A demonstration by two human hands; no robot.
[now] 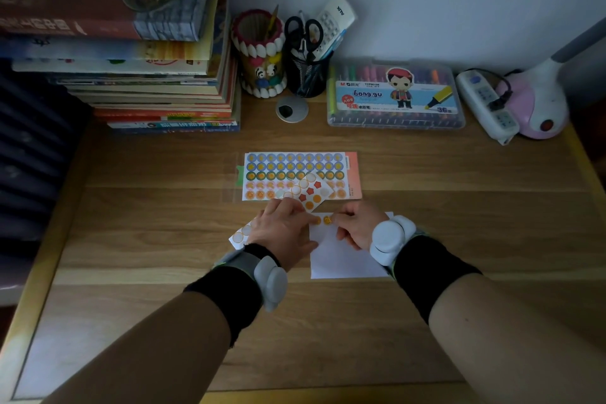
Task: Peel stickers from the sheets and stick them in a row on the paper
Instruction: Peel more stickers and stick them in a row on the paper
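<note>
Your right hand pinches orange sticker at top edge of white paper, just beside second sticker on same edge. Your left hand lies over loose sticker strip, thumb at paper's left edge; gripping or pressing, cannot tell. Strip overlaps full sticker sheet beyond. Bare desk left, right and near side.

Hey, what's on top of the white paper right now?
Two orange stickers sit side by side at the top edge of the white paper. The right hand and the left hand overlap its upper part, so any sticker under them is hidden.
</note>
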